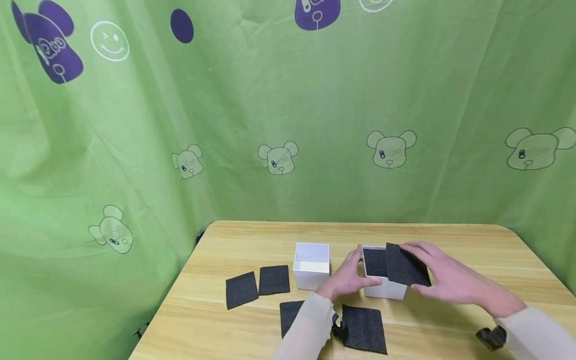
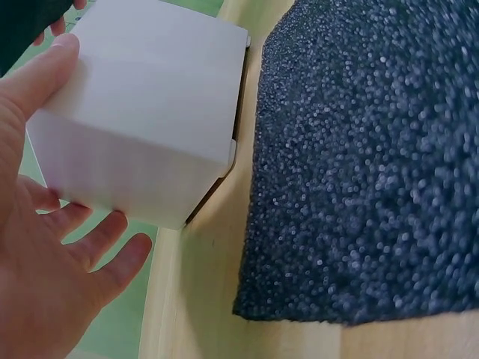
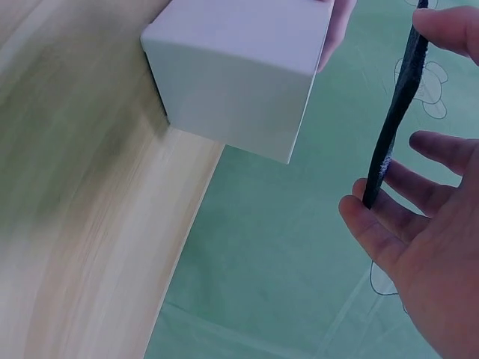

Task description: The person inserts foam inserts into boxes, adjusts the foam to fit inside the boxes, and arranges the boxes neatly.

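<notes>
Pinching black square (image 1: 408,267) with thumb and fingers of right hand (image 1: 445,275), holding it raised at right side of right white box (image 1: 382,290); gripping that box with left hand (image 1: 345,279), fingers spread; left white box (image 1: 311,281) standing on worktop (image 1: 211,335)

Rough black sheets (image 1: 274,280), smooth white boxes (image 1: 390,290)
The sheets look grainy and matt; the tabletop (image 1: 432,327) has wood grain; the curtain (image 1: 324,90) is cloth.

Left fingers (image 2: 126,260) spread, right fingers (image 3: 370,230) lightly curled.
</notes>
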A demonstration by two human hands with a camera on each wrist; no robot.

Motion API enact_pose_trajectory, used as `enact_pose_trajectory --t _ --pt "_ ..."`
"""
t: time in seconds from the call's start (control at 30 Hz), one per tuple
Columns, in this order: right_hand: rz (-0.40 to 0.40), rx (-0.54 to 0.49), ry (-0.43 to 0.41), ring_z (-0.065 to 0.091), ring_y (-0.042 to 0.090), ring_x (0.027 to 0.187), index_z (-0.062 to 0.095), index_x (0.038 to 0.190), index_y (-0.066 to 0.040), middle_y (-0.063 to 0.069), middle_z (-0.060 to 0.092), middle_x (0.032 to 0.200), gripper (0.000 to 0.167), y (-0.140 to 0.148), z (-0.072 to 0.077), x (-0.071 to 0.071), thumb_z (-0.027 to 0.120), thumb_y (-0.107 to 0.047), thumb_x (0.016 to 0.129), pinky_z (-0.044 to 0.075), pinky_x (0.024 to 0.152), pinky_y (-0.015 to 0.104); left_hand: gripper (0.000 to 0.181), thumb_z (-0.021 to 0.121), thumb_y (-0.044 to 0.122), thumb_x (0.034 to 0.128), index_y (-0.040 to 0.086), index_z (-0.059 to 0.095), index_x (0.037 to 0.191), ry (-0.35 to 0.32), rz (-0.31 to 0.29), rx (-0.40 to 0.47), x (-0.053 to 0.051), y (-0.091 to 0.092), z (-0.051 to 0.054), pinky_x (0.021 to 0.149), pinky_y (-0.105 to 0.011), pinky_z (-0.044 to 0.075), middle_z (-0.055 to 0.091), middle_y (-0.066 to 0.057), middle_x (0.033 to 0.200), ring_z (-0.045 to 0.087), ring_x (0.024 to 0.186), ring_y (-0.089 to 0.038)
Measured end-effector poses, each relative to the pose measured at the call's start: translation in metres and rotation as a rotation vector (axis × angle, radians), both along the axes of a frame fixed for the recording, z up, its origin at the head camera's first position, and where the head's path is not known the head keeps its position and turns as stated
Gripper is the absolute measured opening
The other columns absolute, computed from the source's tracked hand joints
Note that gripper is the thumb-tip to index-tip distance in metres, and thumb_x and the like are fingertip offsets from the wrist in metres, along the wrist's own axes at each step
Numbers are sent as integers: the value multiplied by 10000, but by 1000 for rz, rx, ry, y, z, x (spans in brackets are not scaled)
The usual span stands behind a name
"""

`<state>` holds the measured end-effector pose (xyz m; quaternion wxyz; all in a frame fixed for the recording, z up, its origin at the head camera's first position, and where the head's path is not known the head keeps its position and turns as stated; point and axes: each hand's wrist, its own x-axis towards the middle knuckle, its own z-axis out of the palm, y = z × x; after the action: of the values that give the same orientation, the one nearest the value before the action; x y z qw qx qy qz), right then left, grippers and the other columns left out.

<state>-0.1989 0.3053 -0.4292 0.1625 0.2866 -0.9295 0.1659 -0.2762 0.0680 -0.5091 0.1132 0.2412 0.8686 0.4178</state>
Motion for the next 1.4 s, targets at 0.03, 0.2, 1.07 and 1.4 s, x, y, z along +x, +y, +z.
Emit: enact_pose_trajectory --t 0.03,0.2,1.07,1.4 --pt "5 -4 -1 476 352 1136 418 1398 -58 159 461 1302 891 -1 1 -2 842 -305 654 446 875 575 1043 727 522 766 233 83 1535 4 1 -4 0 0 0 1100 -376 269 184 19 1553 228 1388 -165" --pt "4 -5 -33 479 375 1138 429 1377 -26 176 461 1303 865 -4 2 -11 841 -280 660 449 873 584 1050 724 529 764 226 79 1535 19 5 -28 -2 0 1 1102 -374 266 173 -21 1560 220 1392 -174" --pt "32 60 -114 513 330 1092 510 1297 1 183 499 1248 758 -18 -15 -49 818 -278 664 468 876 492 1035 739 488 774 213 94 1535 1 2 21 -2 -1 -1 1088 -372 291 215 20 1540 275 1366 -167" --pt "54 54 -145 502 369 1107 536 1276 -8 207 488 1258 721 -21 -15 -51 817 -276 669 458 885 523 1021 733 495 776 220 106 1533 -9 1 14 0 0 2 1082 -377 304 214 30 1538 288 1359 -161"
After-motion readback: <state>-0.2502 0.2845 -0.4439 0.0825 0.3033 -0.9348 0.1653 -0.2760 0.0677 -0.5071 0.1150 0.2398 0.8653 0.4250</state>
